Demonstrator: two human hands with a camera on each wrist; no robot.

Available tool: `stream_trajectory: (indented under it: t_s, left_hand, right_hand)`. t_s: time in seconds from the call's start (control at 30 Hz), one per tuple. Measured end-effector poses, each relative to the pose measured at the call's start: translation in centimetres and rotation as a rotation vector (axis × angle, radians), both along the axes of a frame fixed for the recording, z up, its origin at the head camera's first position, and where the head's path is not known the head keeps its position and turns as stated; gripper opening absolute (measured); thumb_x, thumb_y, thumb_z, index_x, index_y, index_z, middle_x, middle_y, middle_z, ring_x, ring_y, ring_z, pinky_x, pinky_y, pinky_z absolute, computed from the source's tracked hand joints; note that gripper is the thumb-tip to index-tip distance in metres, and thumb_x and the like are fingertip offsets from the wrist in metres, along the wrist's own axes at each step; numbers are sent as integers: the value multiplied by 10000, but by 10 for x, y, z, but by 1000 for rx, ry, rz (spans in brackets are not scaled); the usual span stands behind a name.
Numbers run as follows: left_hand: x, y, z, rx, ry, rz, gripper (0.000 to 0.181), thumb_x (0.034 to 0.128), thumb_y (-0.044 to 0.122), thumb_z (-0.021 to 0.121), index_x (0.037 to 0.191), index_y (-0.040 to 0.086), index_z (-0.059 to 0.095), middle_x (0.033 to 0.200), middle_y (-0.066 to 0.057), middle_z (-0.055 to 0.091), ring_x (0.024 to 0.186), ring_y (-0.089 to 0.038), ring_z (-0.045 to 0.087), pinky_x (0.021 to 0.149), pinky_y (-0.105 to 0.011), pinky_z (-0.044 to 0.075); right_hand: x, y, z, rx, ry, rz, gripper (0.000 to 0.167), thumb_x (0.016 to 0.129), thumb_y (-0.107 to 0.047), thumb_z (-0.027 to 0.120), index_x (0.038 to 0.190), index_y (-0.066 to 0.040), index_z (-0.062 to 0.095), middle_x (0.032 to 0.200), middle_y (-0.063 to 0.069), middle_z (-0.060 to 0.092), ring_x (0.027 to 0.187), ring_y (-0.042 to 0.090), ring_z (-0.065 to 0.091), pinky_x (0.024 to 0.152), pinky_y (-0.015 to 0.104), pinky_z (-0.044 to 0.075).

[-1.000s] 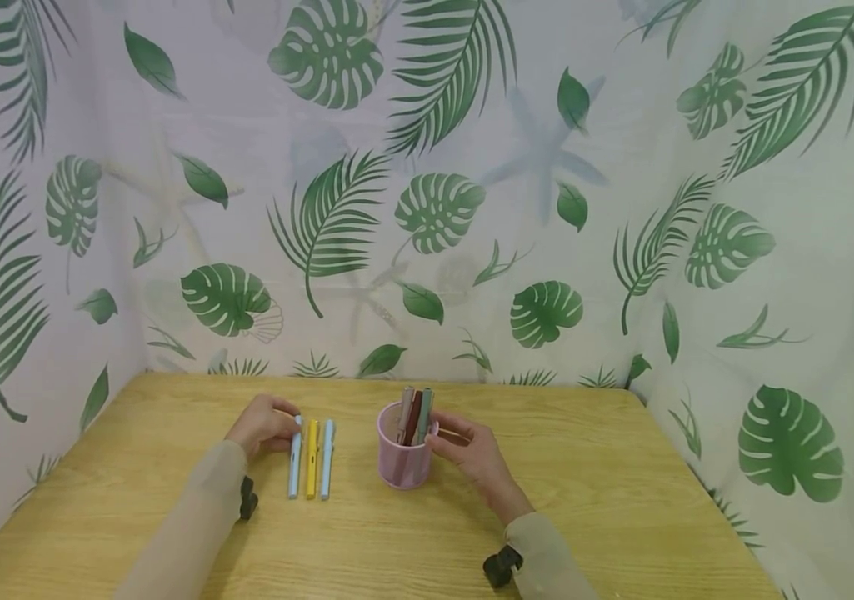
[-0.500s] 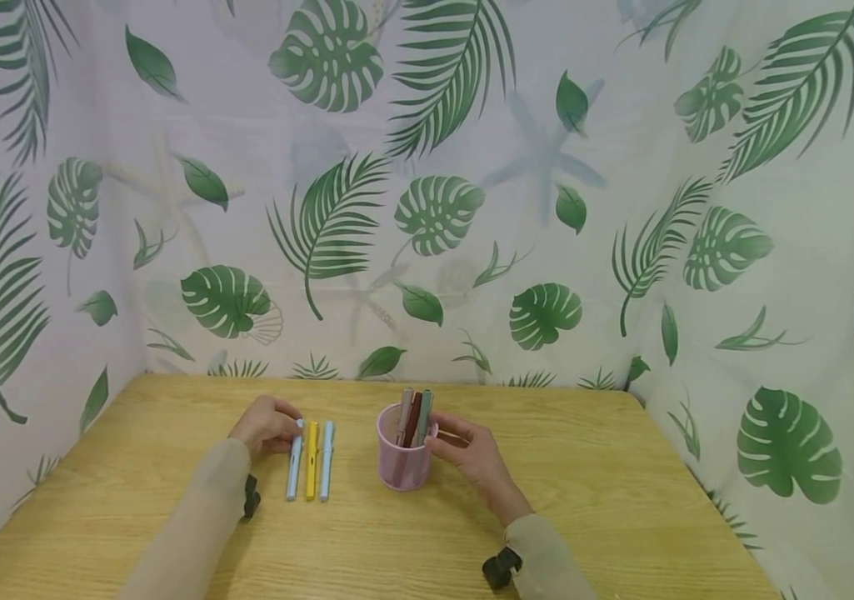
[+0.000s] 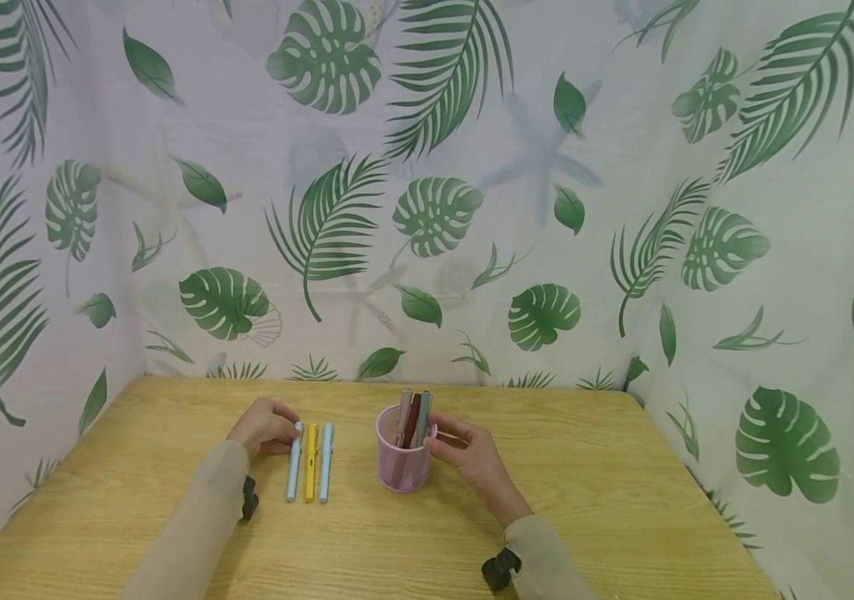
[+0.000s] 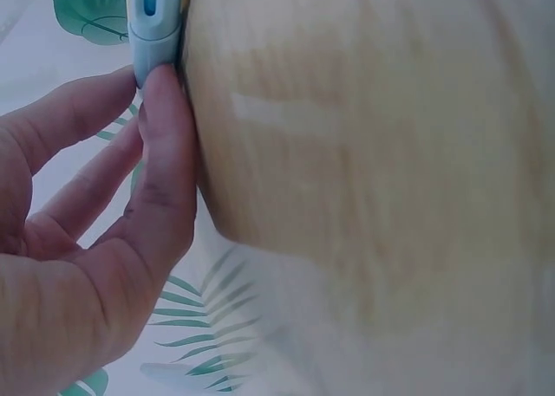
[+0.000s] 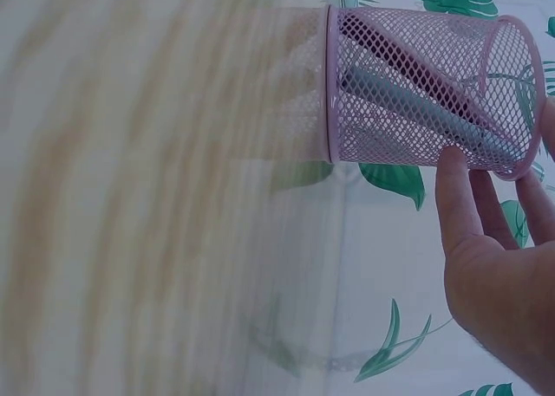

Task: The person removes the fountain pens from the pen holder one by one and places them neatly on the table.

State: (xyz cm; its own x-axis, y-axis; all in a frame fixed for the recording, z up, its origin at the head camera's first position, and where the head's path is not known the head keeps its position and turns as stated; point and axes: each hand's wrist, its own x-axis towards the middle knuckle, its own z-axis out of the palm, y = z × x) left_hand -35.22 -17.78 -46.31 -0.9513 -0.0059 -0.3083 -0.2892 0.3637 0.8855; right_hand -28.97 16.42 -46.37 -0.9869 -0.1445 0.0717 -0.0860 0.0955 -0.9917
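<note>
Three pens lie side by side on the table: a light blue one [image 3: 293,477] on the left, a yellow one [image 3: 311,467] in the middle and another light blue one [image 3: 326,467] on the right. My left hand [image 3: 265,427] pinches the far end of the leftmost pen; the left wrist view shows thumb and finger at the tip of this pen [image 4: 154,23]. A pink mesh cup [image 3: 402,471] stands upright, holding a pinkish, a dark red [image 3: 412,421] and a grey-green pen [image 3: 423,418]. My right hand [image 3: 475,458] holds the cup's right side near the rim [image 5: 520,97].
The wooden table [image 3: 367,554] meets a leaf-patterned sheet [image 3: 471,325] at its back and sides. Black wrist devices sit on my left sleeve [image 3: 249,498] and my right sleeve [image 3: 501,570].
Both hands keep their places at the leftmost pen and the cup. That pen's far end leans very slightly more to the right than before.
</note>
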Motion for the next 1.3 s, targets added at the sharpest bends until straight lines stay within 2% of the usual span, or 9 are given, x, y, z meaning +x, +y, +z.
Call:
stream_trajectory:
  t_s: [0.5, 0.77, 0.93, 1.07, 1.3]
  left_hand:
    - [-1, -4, 1, -15, -13, -25, 317, 850, -75, 657, 1156, -96, 581, 947, -138, 647, 746, -166, 643, 667, -306, 596]
    - [1, -7, -1, -20, 11, -20, 334, 876, -47, 645, 1192, -110, 561, 928, -103, 599, 783, -165, 591, 690, -301, 588]
    - [-1, -7, -1, -51, 17, -16, 345, 870, -10, 685, 1188, -96, 583, 989, -107, 614, 803, -158, 589, 690, -276, 579]
    - [-2, -6, -1, -78, 22, -9, 340, 850, -19, 704, 1168, -87, 604, 1011, -128, 629, 750, -148, 599, 652, -259, 570]
    - [0, -5, -2, -95, 44, -31, 340, 845, -25, 698, 1167, -90, 610, 983, -127, 639, 685, -141, 586, 618, -262, 562]
  right_hand:
    - [0, 0, -2, -5, -6, 5, 447, 889, -103, 720, 1322, -68, 615, 1362, 149, 593, 1219, 317, 593, 990, 398, 517]
    - [1, 0, -1, -12, -6, 2, 438, 893, -98, 715, 1320, -72, 619, 1359, 147, 595, 1216, 313, 595, 985, 392, 521]
    - [2, 0, 0, -10, -3, 1, 437, 894, -98, 713, 1320, -76, 619, 1362, 145, 593, 1219, 314, 594, 992, 408, 517]
    - [1, 0, 1, -5, -2, 1, 439, 895, -106, 714, 1322, -81, 618, 1362, 143, 594, 1217, 314, 595, 992, 410, 516]
    - [1, -1, 0, -10, -12, -4, 440, 894, -111, 717, 1321, -77, 618, 1358, 146, 596, 1213, 313, 599, 984, 398, 522]
